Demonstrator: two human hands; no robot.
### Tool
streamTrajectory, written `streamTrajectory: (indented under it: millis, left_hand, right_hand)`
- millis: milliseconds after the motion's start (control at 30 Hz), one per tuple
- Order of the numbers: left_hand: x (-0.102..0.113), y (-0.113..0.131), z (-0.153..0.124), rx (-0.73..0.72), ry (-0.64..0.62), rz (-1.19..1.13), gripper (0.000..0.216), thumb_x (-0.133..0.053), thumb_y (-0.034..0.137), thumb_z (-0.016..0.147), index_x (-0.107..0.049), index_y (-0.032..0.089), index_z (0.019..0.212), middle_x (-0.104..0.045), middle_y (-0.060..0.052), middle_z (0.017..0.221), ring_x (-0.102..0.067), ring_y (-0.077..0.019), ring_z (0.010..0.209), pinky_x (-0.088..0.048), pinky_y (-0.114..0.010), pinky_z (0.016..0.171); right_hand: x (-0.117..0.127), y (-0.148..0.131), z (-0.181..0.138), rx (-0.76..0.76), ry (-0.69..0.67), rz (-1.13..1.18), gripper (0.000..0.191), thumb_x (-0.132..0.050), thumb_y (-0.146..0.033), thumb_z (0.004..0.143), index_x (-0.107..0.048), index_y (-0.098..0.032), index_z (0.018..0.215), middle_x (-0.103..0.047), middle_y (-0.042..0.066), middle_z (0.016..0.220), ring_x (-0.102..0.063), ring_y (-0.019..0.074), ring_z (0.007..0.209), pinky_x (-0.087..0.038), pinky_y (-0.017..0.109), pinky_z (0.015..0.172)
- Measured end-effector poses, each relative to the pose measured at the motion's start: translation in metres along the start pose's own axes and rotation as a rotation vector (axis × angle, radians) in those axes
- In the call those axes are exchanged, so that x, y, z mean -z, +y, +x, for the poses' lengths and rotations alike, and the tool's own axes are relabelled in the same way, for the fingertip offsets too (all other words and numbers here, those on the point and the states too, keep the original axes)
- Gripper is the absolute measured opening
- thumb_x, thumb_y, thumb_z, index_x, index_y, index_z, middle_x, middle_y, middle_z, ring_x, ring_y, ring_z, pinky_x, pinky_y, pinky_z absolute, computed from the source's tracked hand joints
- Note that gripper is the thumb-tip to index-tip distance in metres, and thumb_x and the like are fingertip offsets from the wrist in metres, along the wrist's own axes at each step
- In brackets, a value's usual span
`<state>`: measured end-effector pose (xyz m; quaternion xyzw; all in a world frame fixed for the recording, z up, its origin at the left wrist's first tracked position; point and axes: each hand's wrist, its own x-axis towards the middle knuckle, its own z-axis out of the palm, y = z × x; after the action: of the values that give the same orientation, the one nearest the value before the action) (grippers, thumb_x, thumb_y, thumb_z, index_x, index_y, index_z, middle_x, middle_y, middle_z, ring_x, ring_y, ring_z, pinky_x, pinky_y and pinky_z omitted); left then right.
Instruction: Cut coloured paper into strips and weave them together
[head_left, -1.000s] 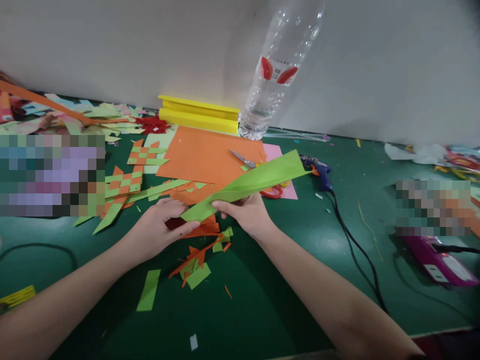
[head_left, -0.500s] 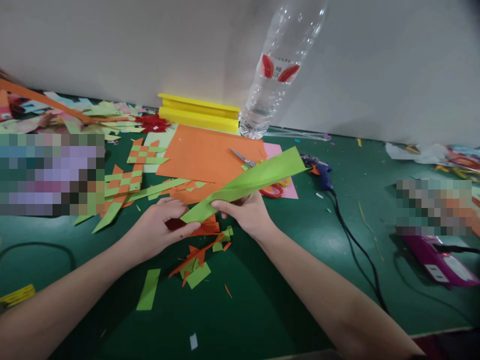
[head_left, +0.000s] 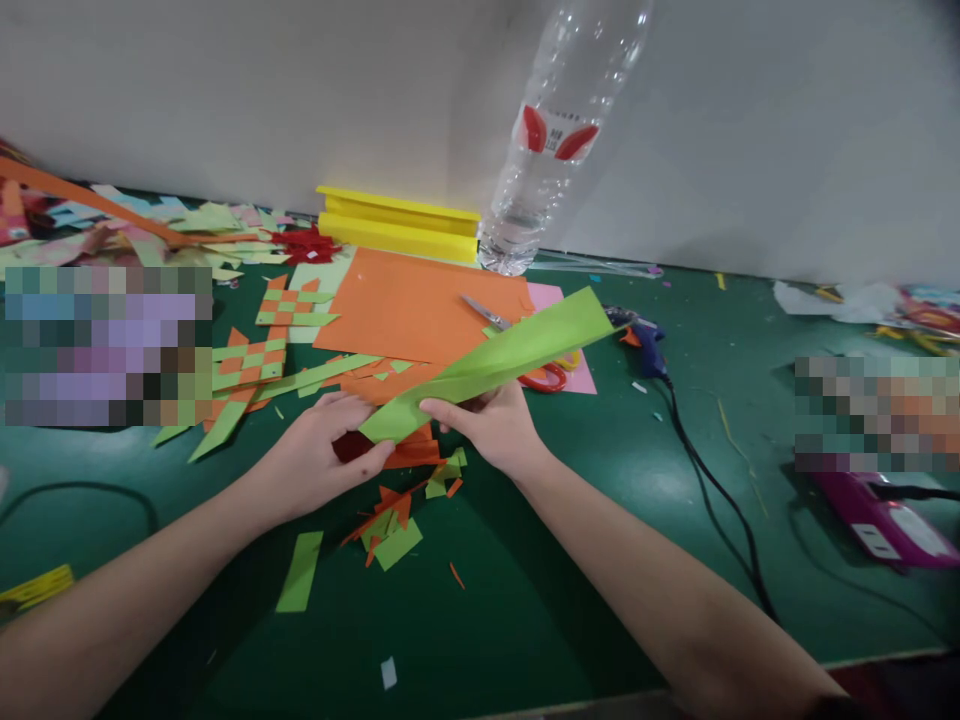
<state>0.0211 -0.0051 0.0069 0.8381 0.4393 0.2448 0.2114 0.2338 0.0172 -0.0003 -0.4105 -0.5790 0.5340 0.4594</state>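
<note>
A long, partly folded strip of light green paper (head_left: 495, 362) slants up to the right above the table. My right hand (head_left: 504, 428) pinches it near the lower middle, thumb in front and fingers behind. At its lower left end is my left hand (head_left: 319, 458), its thumb touching the bottom edge and its fingers curled behind. Beneath the hands lie dark orange paper (head_left: 411, 450) and small green and orange scraps (head_left: 399, 545). Scissors (head_left: 546, 377) with red and yellow handles are partly hidden behind the strip, resting over an orange sheet (head_left: 405, 300).
Woven orange and green paper fish (head_left: 251, 358) lie on the left. A tall plastic bottle (head_left: 555, 140) stands at the wall beside folded yellow card (head_left: 397, 228). To the right are a blue glue gun (head_left: 649, 345) with a black cord and a magenta power strip (head_left: 877, 510).
Both hands and the green strip are nearly still. The left thumb has drawn back slightly to the left along the strip's lower end.
</note>
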Motion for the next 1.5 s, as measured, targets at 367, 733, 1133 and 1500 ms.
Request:
streamTrajectory:
  millis: [367, 733, 1133, 1500]
  left_hand:
    - [-0.003, -0.003, -0.001, 0.048, 0.008, -0.085, 0.047, -0.053, 0.056, 0.085, -0.046, 0.02, 0.057, -0.047, 0.0, 0.057, -0.052, -0.0196, 0.072, -0.043, -0.029, 0.064]
    - [0.0, -0.001, 0.0, 0.095, -0.055, -0.062, 0.044, -0.052, 0.054, 0.086, -0.058, 0.02, 0.059, -0.057, -0.001, 0.061, -0.055, -0.0186, 0.072, -0.046, -0.031, 0.071]
    - [0.001, -0.001, -0.001, 0.169, -0.017, -0.182, 0.041, -0.055, 0.055, 0.087, -0.067, 0.021, 0.066, -0.065, -0.001, 0.065, -0.059, -0.0166, 0.068, -0.044, -0.024, 0.058]
    - [0.005, -0.001, 0.0, 0.191, 0.01, -0.178, 0.046, -0.055, 0.057, 0.086, -0.068, 0.022, 0.059, -0.066, -0.001, 0.064, -0.06, -0.0154, 0.066, -0.048, -0.025, 0.063]
  right_hand:
    - [-0.008, -0.005, -0.012, 0.092, -0.093, -0.104, 0.015, -0.077, -0.032, 0.072, -0.074, -0.023, 0.084, -0.077, 0.003, 0.092, -0.072, 0.0225, 0.086, -0.058, 0.039, 0.083]
    - [-0.007, -0.001, -0.009, 0.057, -0.086, -0.088, 0.027, -0.078, -0.036, 0.071, -0.073, -0.022, 0.094, -0.076, 0.005, 0.1, -0.071, 0.0223, 0.094, -0.058, 0.038, 0.087]
    - [-0.006, -0.002, -0.009, 0.011, -0.142, -0.122, 0.027, -0.075, -0.039, 0.073, -0.071, -0.024, 0.096, -0.075, 0.003, 0.105, -0.07, 0.0213, 0.099, -0.056, 0.041, 0.093]
    - [-0.004, -0.005, -0.008, -0.003, -0.097, -0.301, 0.017, -0.07, -0.043, 0.076, -0.067, -0.026, 0.074, -0.071, 0.0, 0.079, -0.066, 0.0189, 0.076, -0.055, 0.038, 0.081]
